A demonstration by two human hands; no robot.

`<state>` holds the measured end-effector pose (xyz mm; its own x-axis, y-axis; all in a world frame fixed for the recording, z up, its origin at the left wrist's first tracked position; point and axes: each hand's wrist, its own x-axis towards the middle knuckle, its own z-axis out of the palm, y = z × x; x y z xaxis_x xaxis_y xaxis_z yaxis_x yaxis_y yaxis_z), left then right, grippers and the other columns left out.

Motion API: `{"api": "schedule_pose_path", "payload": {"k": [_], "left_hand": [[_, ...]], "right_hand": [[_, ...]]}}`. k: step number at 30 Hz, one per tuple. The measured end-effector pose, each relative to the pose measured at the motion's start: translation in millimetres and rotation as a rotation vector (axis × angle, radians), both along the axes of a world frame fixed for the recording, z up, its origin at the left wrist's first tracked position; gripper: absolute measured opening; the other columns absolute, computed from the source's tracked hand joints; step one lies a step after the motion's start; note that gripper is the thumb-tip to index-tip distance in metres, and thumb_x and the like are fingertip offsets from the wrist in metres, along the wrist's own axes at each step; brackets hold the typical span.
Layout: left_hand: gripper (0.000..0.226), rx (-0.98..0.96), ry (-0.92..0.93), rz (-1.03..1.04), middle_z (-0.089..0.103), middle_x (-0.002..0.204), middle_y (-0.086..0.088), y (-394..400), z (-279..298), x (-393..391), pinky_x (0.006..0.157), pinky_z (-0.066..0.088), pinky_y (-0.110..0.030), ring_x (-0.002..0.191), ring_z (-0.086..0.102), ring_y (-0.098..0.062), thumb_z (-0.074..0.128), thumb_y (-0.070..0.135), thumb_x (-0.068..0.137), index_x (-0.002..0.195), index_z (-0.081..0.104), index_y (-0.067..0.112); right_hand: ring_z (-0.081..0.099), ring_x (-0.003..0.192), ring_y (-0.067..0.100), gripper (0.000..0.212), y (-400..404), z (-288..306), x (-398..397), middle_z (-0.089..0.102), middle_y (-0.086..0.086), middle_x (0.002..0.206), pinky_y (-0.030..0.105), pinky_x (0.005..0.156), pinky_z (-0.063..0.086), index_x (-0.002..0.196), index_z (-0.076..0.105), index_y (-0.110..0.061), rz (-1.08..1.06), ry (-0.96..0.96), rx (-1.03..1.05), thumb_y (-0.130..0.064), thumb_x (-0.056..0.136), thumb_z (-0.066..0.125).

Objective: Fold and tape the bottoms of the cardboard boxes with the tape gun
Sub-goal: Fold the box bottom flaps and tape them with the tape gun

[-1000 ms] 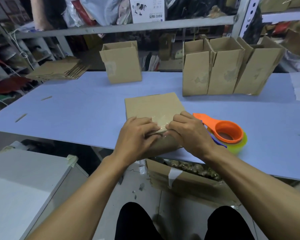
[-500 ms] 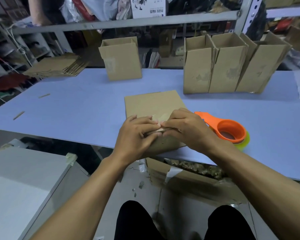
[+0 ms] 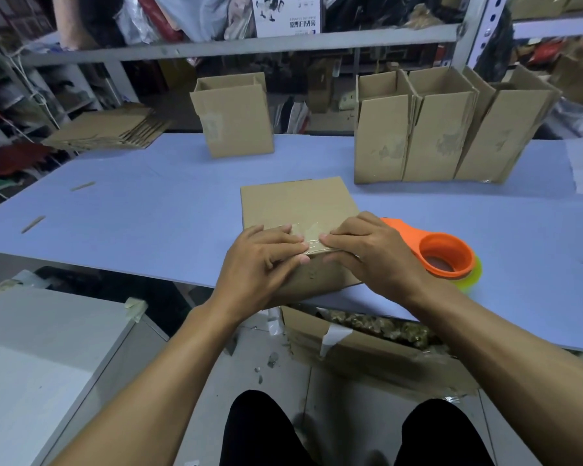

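Both hands press on the near top edge of the box (image 3: 297, 206), where a strip of clear tape (image 3: 308, 233) wraps over the corner. The left hand (image 3: 260, 264) lies with its fingers nearly straight across the top face and its thumb down on the near side, pinning the tape rather than gripping anything. The right hand (image 3: 367, 253) does the same from the other side, fingers flat on the top face, fingertips almost meeting those of the left, thumb tucked against the near side. Neither hand closes around anything.

The box lies at the near edge of the blue table (image 3: 148, 213), its near side overhanging slightly toward the person. Just right of it, touching or nearly touching the right hand, the orange tape gun (image 3: 441, 257) lies flat on the table with a yellow-green roll beneath it.

Farther back, one open box (image 3: 233, 119) stands upright near the far edge, and three more (image 3: 448, 129) stand side by side to the right, the rightmost tilted. A stack of flat cartons (image 3: 108, 129) rests at the far left. Under the table sits a torn carton (image 3: 367, 351) with taped flaps.
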<state>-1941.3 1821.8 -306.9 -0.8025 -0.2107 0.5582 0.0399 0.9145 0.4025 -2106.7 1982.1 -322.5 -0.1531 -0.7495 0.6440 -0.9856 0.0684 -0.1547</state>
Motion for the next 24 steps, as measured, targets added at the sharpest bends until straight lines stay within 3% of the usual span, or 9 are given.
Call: {"api": "schedule_pose_path", "payload": {"k": [2,5,8,13,17,21,24], "left_hand": [[0.024,-0.043,0.015,-0.004,0.072,0.114,0.009,-1.7,-0.8,0.9,0.097,0.043,-0.035,0.118,0.059,-0.010,0.072,0.033,0.084,0.105,0.077,0.022],[0.029,-0.066,0.025,0.015,0.069,0.116,0.006,-1.5,0.1,1.0,0.093,0.047,-0.033,0.113,0.058,-0.011,0.080,0.025,0.079,0.107,0.075,0.020],[0.049,-0.045,-0.035,0.025,0.064,0.125,0.003,-5.3,1.4,1.9,0.097,0.047,-0.034,0.116,0.056,-0.014,0.085,0.022,0.073,0.118,0.069,0.015],[0.059,-0.158,-0.135,-0.009,0.061,0.131,0.002,-14.4,-2.6,2.1,0.112,0.031,-0.042,0.133,0.046,-0.017,0.085,0.025,0.071,0.126,0.065,0.015],[0.052,-0.112,-0.084,0.038,0.063,0.129,0.007,-10.5,-5.5,1.1,0.115,0.023,-0.055,0.129,0.050,-0.010,0.077,0.039,0.075,0.123,0.068,0.020],[0.040,-0.019,-0.090,0.044,0.062,0.130,0.012,-7.9,-3.3,2.7,0.118,0.011,-0.055,0.132,0.046,-0.005,0.068,0.043,0.085,0.121,0.069,0.025],[0.039,-0.028,-0.107,0.026,0.059,0.135,0.015,-7.1,-2.5,5.0,0.118,0.009,-0.053,0.135,0.042,-0.004,0.062,0.044,0.089,0.124,0.067,0.028]], "right_hand": [[0.053,0.082,0.024,0.024,1.4,0.6,-0.5,0.067,0.002,0.096,0.034,0.070,0.047,0.109,0.076,-0.016,-0.004,-0.026,0.002,-0.023,0.086,0.074],[0.049,0.081,0.022,0.039,-1.1,0.9,0.7,0.063,0.002,0.097,0.032,0.073,0.040,0.105,0.074,-0.018,-0.051,-0.039,0.006,-0.050,0.085,0.066],[0.048,0.087,0.025,0.048,-8.2,-7.5,12.3,0.058,0.002,0.103,0.037,0.075,0.039,0.102,0.068,-0.019,-0.172,-0.018,-0.003,-0.061,0.079,0.064],[0.046,0.106,0.025,0.070,-1.6,-14.6,15.3,0.052,0.002,0.118,0.039,0.084,0.034,0.116,0.059,-0.023,-0.195,0.037,0.095,-0.064,0.062,0.076],[0.048,0.098,0.023,0.046,-8.4,-7.6,19.6,0.056,0.000,0.110,0.037,0.078,0.033,0.105,0.063,-0.023,-0.221,-0.011,0.028,-0.060,0.077,0.063],[0.052,0.101,0.025,0.041,-1.6,-12.5,12.3,0.061,0.002,0.112,0.037,0.082,0.038,0.110,0.069,-0.019,-0.131,-0.028,-0.014,-0.048,0.083,0.057],[0.052,0.093,0.021,0.040,3.6,-10.6,1.9,0.068,0.003,0.106,0.025,0.083,0.034,0.116,0.073,-0.016,-0.005,-0.064,-0.061,-0.043,0.095,0.051]]}}
